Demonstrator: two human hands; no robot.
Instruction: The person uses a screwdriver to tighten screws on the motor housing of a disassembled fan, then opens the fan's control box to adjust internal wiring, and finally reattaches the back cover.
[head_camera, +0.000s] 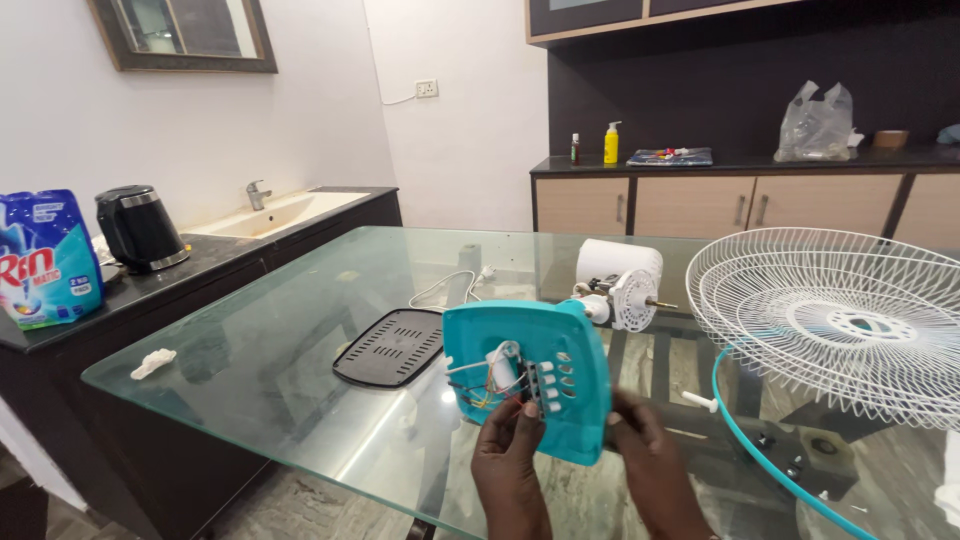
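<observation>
- You are at a glass table (300, 350) in a room with white walls; a dark counter (150, 285) runs along your left with a sink (270, 212), a black kettle (138, 228) and a blue detergent bag (42, 258) on it.
- Ahead of you, a dark cabinet wall carries a yellow bottle (611, 143) and a clear plastic bag (818, 124) on its top.
- On the glass lie a black vented plate (392, 346), a white cord (447, 285), the white fan motor (622, 281) with its shaft pointing right, and a white wire fan guard (838, 318) to your right, with a teal ring (770, 455) just below it.
- Your left hand (510, 452) is closed on the lower edge of the teal fan housing (545, 365), fingertips up by the switch block and the coloured wires (478, 385) inside it.
- Your right hand (645, 448) grips the housing's lower right edge, fingers curled behind it.
- The housing stands nearly upright above the near edge of the table, open side toward you.
- The frame's bottom edge cuts off both of your wrists, and the guard runs out of view on the right.
- The small parts inside the housing are hard to make out; the white piece there is possibly a capacitor.
</observation>
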